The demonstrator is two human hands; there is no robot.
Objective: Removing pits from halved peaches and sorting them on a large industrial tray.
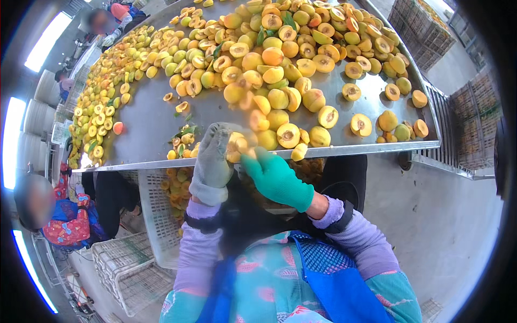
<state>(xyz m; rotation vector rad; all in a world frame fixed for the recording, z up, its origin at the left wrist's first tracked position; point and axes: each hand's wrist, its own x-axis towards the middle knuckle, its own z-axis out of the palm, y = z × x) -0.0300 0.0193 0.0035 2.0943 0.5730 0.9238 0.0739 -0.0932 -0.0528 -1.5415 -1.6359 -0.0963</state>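
My left hand point(214, 157), in a grey glove, holds a cut yellow peach point(236, 147) at the near edge of the metal table point(145, 117). My right hand point(276, 177), in a green knitted glove, meets the fruit from the right with its fingertips closed together; blur hides whether a tool is between them. Beyond both hands lies a large heap of peach halves point(288, 135) and whole-looking peaches, some with pits showing. One peach piece point(299, 152) rests on the table's rim beside my right hand. Small scraps with leaves point(185, 137) lie left of my left hand.
Below the table edge, a white plastic crate point(155, 210) holds peach pieces. More crates point(125, 262) stand at lower left. A co-worker point(68, 218) sits at the left, others farther back. Stacked crates point(476, 117) and a slatted metal rack point(438, 121) stand at the right.
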